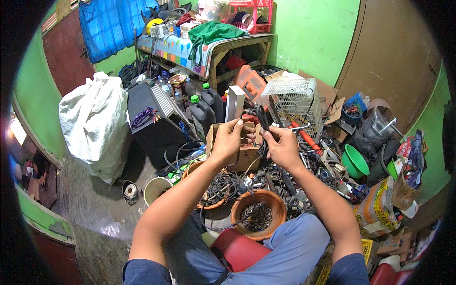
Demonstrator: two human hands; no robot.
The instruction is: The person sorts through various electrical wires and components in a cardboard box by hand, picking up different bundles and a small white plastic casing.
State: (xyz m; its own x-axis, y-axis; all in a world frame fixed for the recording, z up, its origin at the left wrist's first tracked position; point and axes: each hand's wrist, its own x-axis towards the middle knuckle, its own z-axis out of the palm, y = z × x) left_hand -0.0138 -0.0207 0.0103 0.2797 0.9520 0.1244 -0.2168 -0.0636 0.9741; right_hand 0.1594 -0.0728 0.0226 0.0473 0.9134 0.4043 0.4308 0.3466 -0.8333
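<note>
Both my hands are raised in front of me over the heap of parts. My right hand (283, 146) is closed on a looped black cable (262, 116), which stands up above the thumb and trails down below the fingers. To its left, my left hand (229, 141) pinches what looks like a thin dark stretch of cable between thumb and forefinger; its other fingers are curled loosely. The hands are a little apart. Behind them stands an open cardboard box (245, 157), partly hidden by my left hand. Below lies a basin of coiled cables (221, 186).
A brown bowl of small metal parts (258, 194) sits before my knees. Loose tools and parts (285, 183) spread to the right, near a green bowl (355, 160). Dark jugs (201, 114), a white wire basket (294, 102) and a large white sack (95, 128) stand around.
</note>
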